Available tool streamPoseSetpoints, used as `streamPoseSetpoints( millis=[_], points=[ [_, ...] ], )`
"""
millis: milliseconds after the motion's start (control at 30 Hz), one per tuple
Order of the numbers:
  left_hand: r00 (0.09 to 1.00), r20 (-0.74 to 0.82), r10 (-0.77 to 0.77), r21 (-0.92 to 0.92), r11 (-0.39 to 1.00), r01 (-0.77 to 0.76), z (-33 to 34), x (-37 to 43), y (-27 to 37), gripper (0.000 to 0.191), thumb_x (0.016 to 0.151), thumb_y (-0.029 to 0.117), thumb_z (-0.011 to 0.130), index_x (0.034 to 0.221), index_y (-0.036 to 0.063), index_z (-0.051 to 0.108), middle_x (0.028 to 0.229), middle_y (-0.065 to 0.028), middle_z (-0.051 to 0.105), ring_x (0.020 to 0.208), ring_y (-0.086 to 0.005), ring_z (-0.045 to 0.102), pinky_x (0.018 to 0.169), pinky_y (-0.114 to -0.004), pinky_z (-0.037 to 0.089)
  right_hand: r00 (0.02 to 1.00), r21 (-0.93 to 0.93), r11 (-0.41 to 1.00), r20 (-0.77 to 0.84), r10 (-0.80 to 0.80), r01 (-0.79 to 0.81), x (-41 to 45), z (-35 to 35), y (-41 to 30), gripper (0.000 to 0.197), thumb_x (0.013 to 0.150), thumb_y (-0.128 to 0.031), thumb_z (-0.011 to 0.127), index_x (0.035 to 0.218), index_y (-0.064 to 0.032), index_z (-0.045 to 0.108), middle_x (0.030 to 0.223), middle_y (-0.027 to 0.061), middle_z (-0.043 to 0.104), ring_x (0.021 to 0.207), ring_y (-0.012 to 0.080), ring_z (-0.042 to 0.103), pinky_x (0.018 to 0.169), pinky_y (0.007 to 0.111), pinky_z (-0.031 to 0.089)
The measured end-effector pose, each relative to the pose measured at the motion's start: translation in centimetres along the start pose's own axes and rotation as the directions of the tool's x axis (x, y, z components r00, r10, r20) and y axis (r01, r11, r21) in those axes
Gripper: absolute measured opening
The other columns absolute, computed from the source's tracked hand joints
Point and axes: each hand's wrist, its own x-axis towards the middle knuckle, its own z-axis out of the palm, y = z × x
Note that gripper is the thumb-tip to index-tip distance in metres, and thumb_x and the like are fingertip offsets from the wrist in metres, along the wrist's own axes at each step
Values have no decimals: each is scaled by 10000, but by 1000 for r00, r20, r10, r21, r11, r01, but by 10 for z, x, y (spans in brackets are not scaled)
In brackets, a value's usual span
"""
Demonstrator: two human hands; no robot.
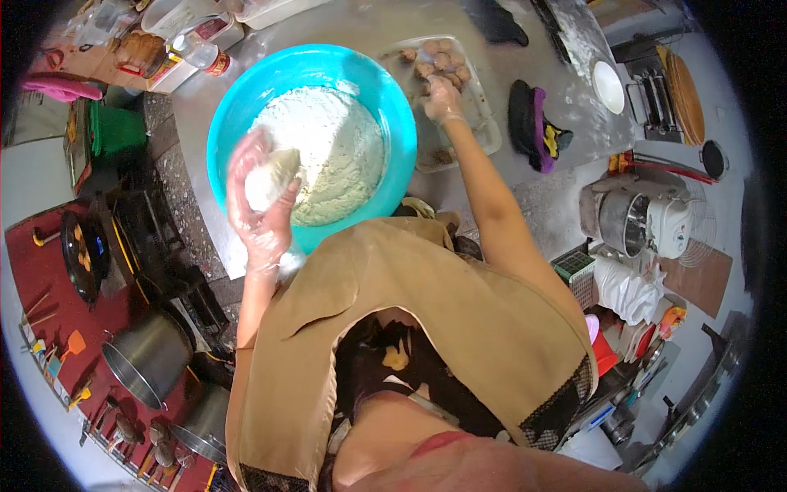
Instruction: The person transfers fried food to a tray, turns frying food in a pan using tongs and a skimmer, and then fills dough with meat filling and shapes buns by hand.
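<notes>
A large turquoise basin (403,123) stands on the metal table, filled with a mound of white flour (326,147). Over its left side my left hand (261,197), in a clear plastic glove dusted with flour, holds a pale, flour-coated lump (273,178). To the right of the basin, my right hand (444,101), also in a clear glove, reaches into a clear plastic tray (486,123) and touches the brown balls (441,60) gathered at its far end. Its fingertips are partly hidden among them, so a grip on one cannot be told.
A dark cloth with purple trim (529,126) lies right of the tray, and a white bowl (608,87) near the table's right end. A plastic bottle (201,54) and containers stand at upper left. Metal pots (147,360) and a stand mixer (652,221) flank me.
</notes>
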Motion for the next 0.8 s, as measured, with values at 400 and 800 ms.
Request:
streamPoseSetpoints(
  millis=[400, 800],
  points=[
    [886, 43, -462, -717, 603, 349, 17, 9, -33, 360, 850, 27, 604, 1200, 11, 523, 1099, -144, 620, 1003, -222, 605, 872, -332, 503, 880, 903, 33, 407, 245, -428, -25, -73, -64, 287, 875, -106, 559, 1121, 42, 566, 1108, 167, 591, 1042, 245, 568, 948, 383, 452],
    [934, 320, -161, -861, 361, 357, 13, -8, -11, 559, 932, 351, 468, 1365, 28, 324, 1250, -116, 492, 1147, -223, 487, 972, -357, 388, 917, 671, 626, -260, -302, 397, -102, -154, -257, 355, 689, -51, 746, 992, -29, 562, 927, 119, 624, 836, 235, 615, 758, 338, 490]
  ],
)
